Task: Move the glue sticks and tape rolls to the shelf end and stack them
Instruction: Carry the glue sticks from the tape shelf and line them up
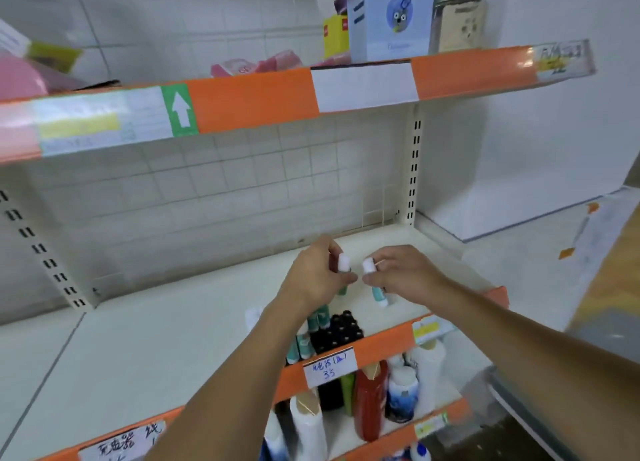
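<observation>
My left hand [317, 275] grips a glue stick [344, 263] with a white cap and teal body, held upright above the middle shelf [156, 339]. My right hand [403, 270] pinches a second glue stick [369, 266], tilted, its teal lower end [379, 296] pointing down toward the shelf's right end. The two white caps nearly touch. Several more teal glue sticks [304, 339] stand at the shelf's front edge below my left wrist, next to a pack of black items [341, 329]. No tape rolls are recognisable.
The upper shelf [450, 76] carries boxes and a jar at its right end. Bottles [370, 398] stand on the lower shelf. A handwritten price tag [329, 365] hangs on the orange front rail. The white wall [536, 149] closes the right side.
</observation>
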### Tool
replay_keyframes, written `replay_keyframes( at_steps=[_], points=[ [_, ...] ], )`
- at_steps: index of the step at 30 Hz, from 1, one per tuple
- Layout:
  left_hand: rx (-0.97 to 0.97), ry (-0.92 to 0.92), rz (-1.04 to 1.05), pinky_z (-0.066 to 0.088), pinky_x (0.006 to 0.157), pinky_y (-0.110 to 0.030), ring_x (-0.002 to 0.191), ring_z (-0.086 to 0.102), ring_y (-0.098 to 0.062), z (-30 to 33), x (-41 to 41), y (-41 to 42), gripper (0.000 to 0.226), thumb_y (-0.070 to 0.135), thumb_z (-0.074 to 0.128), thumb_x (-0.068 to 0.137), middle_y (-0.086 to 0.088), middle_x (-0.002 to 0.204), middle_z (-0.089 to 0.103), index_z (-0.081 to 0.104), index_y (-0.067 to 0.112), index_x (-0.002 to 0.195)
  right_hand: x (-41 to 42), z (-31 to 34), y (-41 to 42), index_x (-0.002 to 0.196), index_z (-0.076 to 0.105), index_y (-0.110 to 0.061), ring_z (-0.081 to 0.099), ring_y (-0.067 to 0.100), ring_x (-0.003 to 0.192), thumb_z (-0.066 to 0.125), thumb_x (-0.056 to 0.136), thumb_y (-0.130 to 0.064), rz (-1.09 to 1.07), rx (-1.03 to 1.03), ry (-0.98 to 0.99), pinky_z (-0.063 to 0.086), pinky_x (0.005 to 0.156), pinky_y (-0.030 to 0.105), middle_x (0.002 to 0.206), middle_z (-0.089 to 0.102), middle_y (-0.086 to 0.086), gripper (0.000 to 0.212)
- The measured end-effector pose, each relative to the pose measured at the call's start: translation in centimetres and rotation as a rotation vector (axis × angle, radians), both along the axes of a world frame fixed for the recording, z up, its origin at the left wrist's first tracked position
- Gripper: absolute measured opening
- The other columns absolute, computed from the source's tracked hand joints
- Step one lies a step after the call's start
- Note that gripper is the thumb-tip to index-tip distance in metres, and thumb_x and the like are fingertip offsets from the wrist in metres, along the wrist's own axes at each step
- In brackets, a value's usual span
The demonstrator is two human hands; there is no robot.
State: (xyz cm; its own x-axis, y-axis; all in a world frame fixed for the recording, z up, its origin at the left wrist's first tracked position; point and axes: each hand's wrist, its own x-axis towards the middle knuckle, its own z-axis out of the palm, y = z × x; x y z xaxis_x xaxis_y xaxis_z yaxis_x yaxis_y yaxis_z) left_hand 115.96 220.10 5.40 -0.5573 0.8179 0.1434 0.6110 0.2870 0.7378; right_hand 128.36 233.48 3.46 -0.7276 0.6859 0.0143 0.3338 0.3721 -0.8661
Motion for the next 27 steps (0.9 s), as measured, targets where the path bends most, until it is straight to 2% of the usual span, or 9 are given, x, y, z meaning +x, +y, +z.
replay_keyframes(
  at_steps=[2, 5, 9, 14, 18, 23, 27],
  points=[
    [-0.012, -0.028, 0.056, 0.036, 0.043, -0.01, 0.049, 0.053, 0.003, -0.5, 0.0, -0.5, 0.034, 0.023, 0.079, 0.081, 0.0, 0.081, 0.065, 0.051, 0.017, 0.099, -0.2, -0.5, -0.2, 0.093, 0.073, -0.022, 0.071, 0.026, 0.087, 0.082, 0.076, -0.018, 0.05, -0.033, 0.029, 0.056, 0.088, 0.05, 0.086, 0.073, 0.005, 0.019],
    [-0.007, -0.058, 0.113, 0.044, 0.051, -0.015, 0.062, 0.058, -0.006, -1.3, 0.1, -1.1, 0.035, 0.025, 0.083, 0.077, 0.001, 0.08, 0.065, 0.055, 0.017, 0.096, -0.3, -1.4, -0.7, 0.098, 0.07, -0.028, 0.072, 0.026, 0.085, 0.079, 0.08, -0.015, 0.135, -0.049, 0.091, 0.058, 0.087, 0.048, 0.088, 0.073, 0.006, 0.024],
    [0.003, 0.003, 0.134, 0.051, 0.068, -0.032, 0.075, 0.061, -0.018, -1.7, 0.4, -1.5, 0.031, 0.024, 0.084, 0.074, -0.001, 0.082, 0.066, 0.058, 0.02, 0.09, -0.1, -2.5, -1.4, 0.111, 0.059, -0.034, 0.069, 0.03, 0.08, 0.073, 0.088, -0.016, 0.269, 0.062, 0.162, 0.056, 0.076, 0.047, 0.08, 0.069, 0.003, 0.032],
    [-0.047, 0.129, 0.108, 0.056, 0.064, -0.041, 0.068, 0.065, -0.023, -1.9, 0.4, -1.5, 0.03, 0.02, 0.073, 0.084, -0.002, 0.08, 0.07, 0.051, 0.028, 0.102, -0.2, -3.2, -1.9, 0.112, 0.052, -0.035, 0.069, 0.021, 0.078, 0.067, 0.093, -0.017, 0.232, 0.174, 0.243, 0.058, 0.074, 0.045, 0.087, 0.068, 0.006, 0.03],
    [-0.076, 0.237, 0.135, 0.057, 0.067, -0.04, 0.07, 0.067, -0.017, -2.2, 0.7, -1.4, 0.023, 0.023, 0.067, 0.088, 0.007, 0.087, 0.069, 0.049, 0.029, 0.102, -0.3, -4.0, -2.1, 0.111, 0.051, -0.03, 0.07, 0.005, 0.085, 0.067, 0.093, -0.017, 0.173, 0.188, 0.295, 0.059, 0.075, 0.035, 0.092, 0.07, 0.0, 0.027],
    [-0.103, 0.245, 0.179, 0.053, 0.06, -0.031, 0.064, 0.063, -0.012, -2.5, 0.4, -1.6, 0.022, 0.03, 0.068, 0.086, 0.009, 0.082, 0.069, 0.049, 0.032, 0.096, -0.4, -5.1, -2.7, 0.11, 0.05, -0.027, 0.069, 0.001, 0.089, 0.068, 0.093, -0.017, 0.168, 0.19, 0.309, 0.057, 0.079, 0.023, 0.096, 0.071, -0.001, 0.027],
    [-0.104, 0.247, 0.199, 0.052, 0.063, -0.03, 0.069, 0.063, -0.011, -2.8, 0.1, -1.8, 0.017, 0.033, 0.069, 0.085, 0.009, 0.08, 0.069, 0.054, 0.031, 0.093, -0.7, -5.4, -3.0, 0.109, 0.051, -0.024, 0.069, 0.0, 0.088, 0.069, 0.092, -0.017, 0.179, 0.198, 0.31, 0.058, 0.08, 0.026, 0.094, 0.072, -0.003, 0.026]
  ],
)
